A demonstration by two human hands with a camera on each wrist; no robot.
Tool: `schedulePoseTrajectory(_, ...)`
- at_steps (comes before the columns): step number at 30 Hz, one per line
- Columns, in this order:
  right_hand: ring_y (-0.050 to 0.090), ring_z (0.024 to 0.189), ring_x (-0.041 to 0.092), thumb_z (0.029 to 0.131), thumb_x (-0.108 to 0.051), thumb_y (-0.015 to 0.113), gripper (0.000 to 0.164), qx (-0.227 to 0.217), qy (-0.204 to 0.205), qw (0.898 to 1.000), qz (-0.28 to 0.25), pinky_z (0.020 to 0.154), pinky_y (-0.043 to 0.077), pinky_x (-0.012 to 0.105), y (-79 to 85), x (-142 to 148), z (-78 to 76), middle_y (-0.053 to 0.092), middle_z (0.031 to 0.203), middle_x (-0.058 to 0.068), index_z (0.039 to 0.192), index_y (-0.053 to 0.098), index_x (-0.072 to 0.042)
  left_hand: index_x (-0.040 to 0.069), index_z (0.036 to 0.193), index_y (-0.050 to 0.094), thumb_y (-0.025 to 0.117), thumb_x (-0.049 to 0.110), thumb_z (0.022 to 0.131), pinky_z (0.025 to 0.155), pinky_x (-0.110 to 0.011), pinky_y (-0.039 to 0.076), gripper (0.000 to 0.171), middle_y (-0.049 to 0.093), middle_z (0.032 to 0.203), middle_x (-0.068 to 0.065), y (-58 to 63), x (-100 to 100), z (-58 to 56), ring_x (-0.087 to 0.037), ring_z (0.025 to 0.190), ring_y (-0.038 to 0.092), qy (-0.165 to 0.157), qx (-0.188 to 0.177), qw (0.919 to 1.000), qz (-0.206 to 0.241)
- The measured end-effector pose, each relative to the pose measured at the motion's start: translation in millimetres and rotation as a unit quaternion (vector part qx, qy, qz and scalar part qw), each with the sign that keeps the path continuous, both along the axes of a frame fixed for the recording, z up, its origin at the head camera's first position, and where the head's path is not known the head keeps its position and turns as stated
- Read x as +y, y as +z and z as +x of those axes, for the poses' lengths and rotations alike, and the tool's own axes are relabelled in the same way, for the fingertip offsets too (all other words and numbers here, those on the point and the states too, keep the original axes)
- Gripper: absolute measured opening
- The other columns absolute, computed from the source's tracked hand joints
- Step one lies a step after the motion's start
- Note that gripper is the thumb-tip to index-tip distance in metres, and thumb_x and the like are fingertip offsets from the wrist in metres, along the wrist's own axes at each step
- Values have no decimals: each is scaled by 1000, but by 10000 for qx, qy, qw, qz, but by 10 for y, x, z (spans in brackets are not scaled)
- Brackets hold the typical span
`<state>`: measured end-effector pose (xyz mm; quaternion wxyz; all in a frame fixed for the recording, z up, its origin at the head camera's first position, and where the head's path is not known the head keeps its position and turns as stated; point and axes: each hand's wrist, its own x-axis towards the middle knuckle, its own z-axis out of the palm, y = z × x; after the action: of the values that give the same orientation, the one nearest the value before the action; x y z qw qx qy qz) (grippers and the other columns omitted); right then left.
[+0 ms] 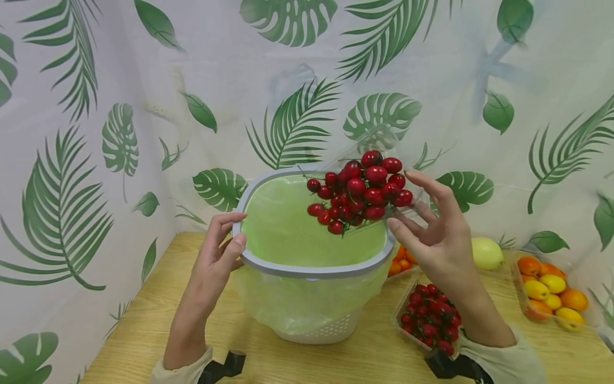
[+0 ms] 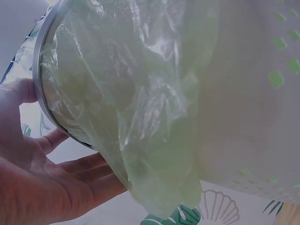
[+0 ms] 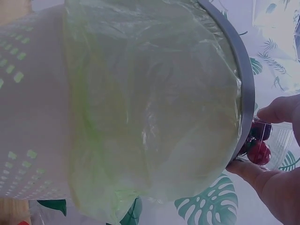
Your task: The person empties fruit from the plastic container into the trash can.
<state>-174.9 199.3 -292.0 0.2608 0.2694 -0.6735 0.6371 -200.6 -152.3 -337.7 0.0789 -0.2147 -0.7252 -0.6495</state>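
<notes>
A white perforated trash bin [image 1: 331,332] stands upright on the table, lined with a translucent green bag [image 1: 288,298] under a grey rim ring [image 1: 316,271]. My left hand [image 1: 211,266] grips that ring at its left side, thumb over it, as the left wrist view confirms. Over the bin's right half, my right hand [image 1: 443,234] holds a clear plastic box [image 1: 379,140] by its right end. The box leans down to the left. Red cherry tomatoes [image 1: 369,186], some with green stems, cluster at its lower part above the opening. In the right wrist view, bin and bag hide most of the box.
A second clear box of cherry tomatoes [image 1: 429,317] sits right of the bin. Behind it are orange fruits [image 1: 402,262] and a pale yellow-green fruit [image 1: 486,253]. A box of orange and yellow fruits [image 1: 551,290] stands farther right. A leaf-patterned sheet [image 1: 211,144] encloses the table.
</notes>
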Motion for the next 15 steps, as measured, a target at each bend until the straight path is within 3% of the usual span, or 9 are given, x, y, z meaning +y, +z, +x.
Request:
schedulePoseTrajectory(9,51,132,35,84,24,64,75,-137,-107,9998,66,97,51,31,22,-34,16,35,158,13,151,40,0,13,145,43,48,21,109,95,-63,47,38,36,158,-9,12,-6,26,-39,141,42,60,-25,10000,-11)
schedulePoseTrajectory(15,53,133,34,84,28,60,73,273,272,9992,-44,98,51,33,8,-39,6,30,159,20,150,39,3,12,145,43,48,21,109,95,-64,46,37,37,158,-9,34,10,31,-39,142,41,55,-50,10000,-5)
